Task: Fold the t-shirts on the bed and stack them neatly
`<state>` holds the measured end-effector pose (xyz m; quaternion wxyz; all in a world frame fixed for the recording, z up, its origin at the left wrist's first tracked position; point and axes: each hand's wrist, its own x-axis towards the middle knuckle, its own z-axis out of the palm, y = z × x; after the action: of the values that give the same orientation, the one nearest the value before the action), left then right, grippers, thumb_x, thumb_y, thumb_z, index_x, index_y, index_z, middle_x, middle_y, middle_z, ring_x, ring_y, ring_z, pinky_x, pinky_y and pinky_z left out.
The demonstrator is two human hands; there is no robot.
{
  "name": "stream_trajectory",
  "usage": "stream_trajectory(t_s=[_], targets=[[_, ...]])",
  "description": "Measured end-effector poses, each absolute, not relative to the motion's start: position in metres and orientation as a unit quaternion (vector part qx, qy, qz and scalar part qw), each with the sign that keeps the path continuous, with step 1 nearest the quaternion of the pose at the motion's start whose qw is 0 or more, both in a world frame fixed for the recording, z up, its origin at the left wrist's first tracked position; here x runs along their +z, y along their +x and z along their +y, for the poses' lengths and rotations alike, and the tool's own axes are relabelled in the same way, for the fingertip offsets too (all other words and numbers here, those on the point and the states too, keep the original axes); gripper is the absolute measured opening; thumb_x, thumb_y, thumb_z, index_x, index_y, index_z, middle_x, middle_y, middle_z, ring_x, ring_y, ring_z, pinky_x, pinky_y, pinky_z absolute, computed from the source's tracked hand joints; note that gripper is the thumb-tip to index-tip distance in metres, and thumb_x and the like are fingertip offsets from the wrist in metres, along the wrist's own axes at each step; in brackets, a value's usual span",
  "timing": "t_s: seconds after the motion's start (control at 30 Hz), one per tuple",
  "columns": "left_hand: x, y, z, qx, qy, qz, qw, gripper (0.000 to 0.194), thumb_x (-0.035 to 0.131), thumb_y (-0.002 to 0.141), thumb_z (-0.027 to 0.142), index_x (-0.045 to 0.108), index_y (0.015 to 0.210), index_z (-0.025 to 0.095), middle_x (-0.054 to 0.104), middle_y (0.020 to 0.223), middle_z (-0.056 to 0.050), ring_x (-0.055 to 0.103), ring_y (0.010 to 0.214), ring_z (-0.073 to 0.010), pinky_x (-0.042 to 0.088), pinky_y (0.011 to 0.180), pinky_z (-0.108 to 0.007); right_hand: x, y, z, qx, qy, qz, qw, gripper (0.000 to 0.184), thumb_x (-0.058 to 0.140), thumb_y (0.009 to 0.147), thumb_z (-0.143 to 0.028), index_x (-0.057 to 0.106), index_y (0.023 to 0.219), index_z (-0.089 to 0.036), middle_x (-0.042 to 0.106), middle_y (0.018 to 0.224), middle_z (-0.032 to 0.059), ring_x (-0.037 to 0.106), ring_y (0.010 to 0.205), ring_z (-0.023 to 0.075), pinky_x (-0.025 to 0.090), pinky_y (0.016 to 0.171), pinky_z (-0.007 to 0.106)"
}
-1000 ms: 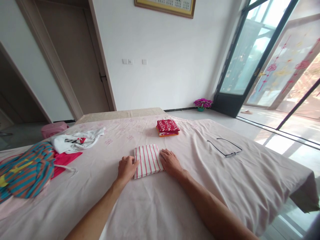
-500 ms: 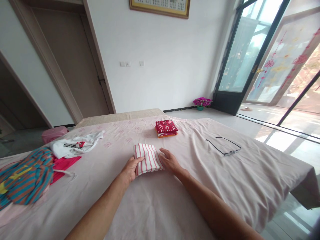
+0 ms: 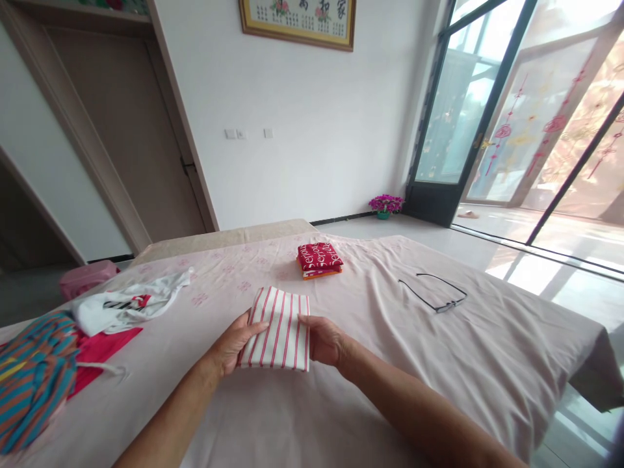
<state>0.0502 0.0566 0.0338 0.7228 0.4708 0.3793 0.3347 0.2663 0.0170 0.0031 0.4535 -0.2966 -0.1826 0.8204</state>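
Between my hands is a folded white garment (image 3: 279, 335) with thin red stripes, tilted up above the pink-covered table (image 3: 273, 419). My left hand (image 3: 238, 343) grips its left edge, thumb across the front and fingers behind. On the right edge, my right hand (image 3: 324, 339) pinches it the same way, with its fingers mostly hidden behind the cloth. Just beyond lies a small stack of folded clothes, with a red lettered garment (image 3: 319, 257) on top and an orange edge below.
Black-framed glasses (image 3: 446, 305) lie unfolded on the right. At the left are a loose white garment (image 3: 129, 304), a red cloth (image 3: 104, 354) and a striped blue-and-brown garment (image 3: 41, 377). A pink stool (image 3: 90, 278) stands past the table's left edge.
My right hand has closed on the striped garment's right edge. The garment has come nearer and tilted up, facing me more. The view has shifted slightly.
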Motion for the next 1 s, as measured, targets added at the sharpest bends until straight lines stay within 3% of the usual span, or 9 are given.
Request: stream_trajectory(t_s=[0.1,0.2,0.37,0.5,0.7,1.0], targets=[[0.026,0.048,0.066,0.312,0.471,0.394,0.725,0.068,0.076,0.078,0.04,0.051,0.137,0.018,0.071,0.118,-0.015,0.072,0.097,-0.0261,0.057,0.083,-0.036,0.001,0.26,0.023,0.797,-0.36,-0.115,0.47,0.046,0.059,0.081,-0.009,0.055,0.126,-0.007,0.074,0.104,0.0166,0.071,0.102,0.0266,0.049,0.102,0.045],[0.015,0.042,0.076,0.364,0.493,0.439,0.657,0.065,0.066,0.083,0.05,0.05,0.138,0.02,0.068,0.122,-0.014,0.071,0.094,-0.0221,0.056,0.079,-0.033,0.008,0.261,0.043,0.772,-0.357,-0.095,0.517,0.041,0.055,0.085,-0.008,0.055,0.126,-0.007,0.075,0.102,0.0157,0.072,0.096,0.0252,0.054,0.097,0.045],[-0.018,0.014,0.093,0.454,0.541,0.54,0.457,0.076,0.063,0.078,0.053,0.044,0.141,0.015,0.066,0.116,-0.015,0.07,0.089,-0.0212,0.056,0.075,-0.033,0.049,0.29,0.119,0.65,-0.316,-0.093,0.685,0.032,0.056,0.085,-0.003,0.061,0.115,-0.014,0.075,0.09,0.0052,0.072,0.085,0.0189,0.058,0.09,0.038],[-0.045,-0.002,0.097,0.452,0.584,0.548,0.393,0.073,0.061,0.075,0.054,0.05,0.135,0.012,0.069,0.103,-0.011,0.07,0.089,-0.0232,0.055,0.084,-0.038,0.075,0.321,0.192,0.565,-0.237,-0.087,0.786,0.025,0.052,0.09,-0.006,0.06,0.112,-0.016,0.074,0.091,0.0028,0.071,0.085,0.0149,0.059,0.085,0.032],[-0.056,-0.004,0.099,0.421,0.619,0.551,0.369,0.062,0.057,0.078,0.051,0.055,0.13,0.016,0.07,0.103,-0.008,0.07,0.094,-0.0232,0.053,0.09,-0.038,0.047,0.341,0.238,0.536,-0.32,0.0,0.782,0.024,0.046,0.092,-0.01,0.055,0.112,-0.019,0.069,0.078,-0.001,0.067,0.065,0.0139,0.06,0.069,0.031],[-0.049,-0.002,0.1,0.41,0.61,0.547,0.401,0.061,0.056,0.078,0.05,0.056,0.128,0.015,0.07,0.101,-0.008,0.071,0.092,-0.0224,0.055,0.088,-0.036,0.028,0.346,0.257,0.511,-0.353,-0.02,0.783,0.029,0.049,0.087,-0.005,0.055,0.109,-0.023,0.065,0.077,-0.0034,0.067,0.067,0.0157,0.06,0.071,0.038]])
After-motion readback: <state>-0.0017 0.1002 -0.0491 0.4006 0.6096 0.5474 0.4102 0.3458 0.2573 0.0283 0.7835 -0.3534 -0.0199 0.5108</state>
